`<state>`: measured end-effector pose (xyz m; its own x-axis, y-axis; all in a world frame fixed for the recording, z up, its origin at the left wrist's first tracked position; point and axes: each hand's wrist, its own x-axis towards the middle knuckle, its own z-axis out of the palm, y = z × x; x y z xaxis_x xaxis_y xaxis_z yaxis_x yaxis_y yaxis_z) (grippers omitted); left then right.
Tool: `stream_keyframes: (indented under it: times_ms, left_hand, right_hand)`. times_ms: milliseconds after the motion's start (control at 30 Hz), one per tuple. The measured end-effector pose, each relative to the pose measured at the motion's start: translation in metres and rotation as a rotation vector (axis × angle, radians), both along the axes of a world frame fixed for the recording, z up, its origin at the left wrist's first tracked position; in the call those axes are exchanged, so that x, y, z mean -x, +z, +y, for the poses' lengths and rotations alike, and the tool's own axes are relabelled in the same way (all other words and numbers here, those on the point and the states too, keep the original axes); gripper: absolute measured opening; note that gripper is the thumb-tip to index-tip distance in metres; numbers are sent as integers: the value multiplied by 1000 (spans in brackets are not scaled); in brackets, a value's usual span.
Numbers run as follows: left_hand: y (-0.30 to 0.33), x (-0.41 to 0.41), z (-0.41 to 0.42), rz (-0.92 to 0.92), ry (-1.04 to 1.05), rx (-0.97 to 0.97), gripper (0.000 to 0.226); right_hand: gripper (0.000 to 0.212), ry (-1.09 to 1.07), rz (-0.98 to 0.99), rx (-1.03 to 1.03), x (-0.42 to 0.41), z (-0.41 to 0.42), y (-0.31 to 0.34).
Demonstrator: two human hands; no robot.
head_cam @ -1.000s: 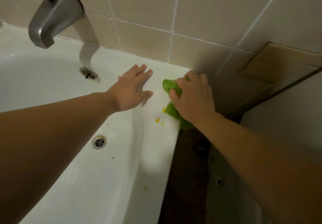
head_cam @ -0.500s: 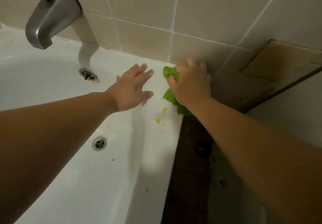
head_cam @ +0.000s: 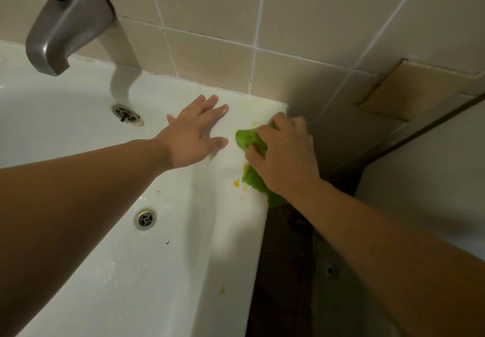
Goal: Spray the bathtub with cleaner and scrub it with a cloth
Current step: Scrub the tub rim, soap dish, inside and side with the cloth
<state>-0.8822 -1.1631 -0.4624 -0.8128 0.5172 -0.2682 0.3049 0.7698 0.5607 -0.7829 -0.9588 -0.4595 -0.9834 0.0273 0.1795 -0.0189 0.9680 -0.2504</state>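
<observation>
Nearest, tub floor: bathtub (head_cam: 162, 279) drain (head_cam: 145, 219) sits by the inner wall.
Rim stains: yellow spots (head_cam: 236, 183) just beside the cloth.
Right hand (head_cam: 284, 157): grasps the bunched green cloth (head_cam: 248, 140), pressing it on the rim, likely to scrub.
Left hand (head_cam: 195, 133): fingers flat and spread on the rim, probably bracing.
Far: spout (head_cam: 67, 25) on the tiled wall.

1. One tub (head_cam: 231, 245).
2. One spout (head_cam: 65, 27).
3. Two drains: overflow (head_cam: 127, 115), floor drain (head_cam: 145, 219).
4. One green cloth (head_cam: 249, 140).
5. Two hands: left (head_cam: 194, 134), right (head_cam: 286, 158).
6. Several yellow spots (head_cam: 236, 183) on the rim.
</observation>
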Motion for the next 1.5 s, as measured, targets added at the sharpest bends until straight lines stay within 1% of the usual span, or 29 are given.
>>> stream_keyframes:
  times_ms: [67,167,200,233,300,367,400,467,533,600,667,733,800,900,967,1000,1067,1100,1167,1233,1300,1367,1400,1433,1500]
  left_hand:
    - [1,0,-1,-2,-5,0,69]
    - [1,1,-1,0,-14,10,70]
    - [1,1,-1,0,-13,9,70]
    - [0,1,-1,0,-13,6,70]
    - [-2,2,-3,0,-13,-2,69]
    - [-2,3,-3,6,-10,-3,69]
    - [-1,4,-3,7,-9,0,69]
    - [0,4,-3,5,-5,4,70]
    - [0,5,-2,0,-2,13,70]
    - [1,5,-3,-7,-2,22,70]
    - [1,5,-3,-3,-9,25,70]
    - [2,3,-3,3,-15,28,70]
    - [2,1,-2,5,-18,30,70]
    - [3,-1,1,5,-21,36,70]
    - [2,-4,2,12,-21,41,68]
    - [1,-6,2,19,-17,33,67]
    - [-1,-9,1,24,-1,1,64]
    - [-2,-10,0,33,4,-13,63]
    - [-3,-13,-2,56,3,-21,60]
    - [-4,-17,-5,83,0,-27,59]
    - [-7,-21,-7,121,14,-28,58]
    - [-9,-25,-7,141,36,-40,58]
    - [-9,-28,-6,137,48,-44,59]
    - [-8,-31,-6,129,59,-48,59]
    - [-5,-39,-5,118,74,-48,60]
  right_hand:
    - [41,-29,-7,28,2,17,-4]
    - [37,-200,-77,18,48,19,3]
    - [34,-225,-84,-2,56,12,6]
    - [31,-216,-81,-21,54,3,8]
    - [28,-121,-44,-42,24,-10,3]
    - [35,-30,11,9,-21,-11,-3]
    - [39,-16,28,31,-30,-6,-7]
    - [38,-70,8,39,-10,6,-7]
    - [31,-145,-15,-10,29,6,-1]
    - [26,-181,-20,-37,46,-3,5]
    - [25,-117,-2,-58,24,-11,4]
    - [27,4,28,-17,-17,-12,0]
    - [30,70,40,-1,-28,-2,-4]
    - [29,-48,-7,-18,28,12,1]
    - [31,-125,2,20,56,11,6]
    - [31,-141,10,19,55,6,5]
    - [25,-73,41,-16,21,-6,-2]
    - [24,-20,42,5,-5,-9,-4]
    - [30,79,59,87,-45,-1,-8]
    - [35,95,48,68,-32,19,-9]
    - [32,1,27,21,11,26,-6]
    - [30,-67,48,17,41,17,-1]
    - [30,-77,58,15,42,8,0]
    - [30,-40,81,-5,30,-2,0]
    - [30,93,74,-3,-18,-13,-4]
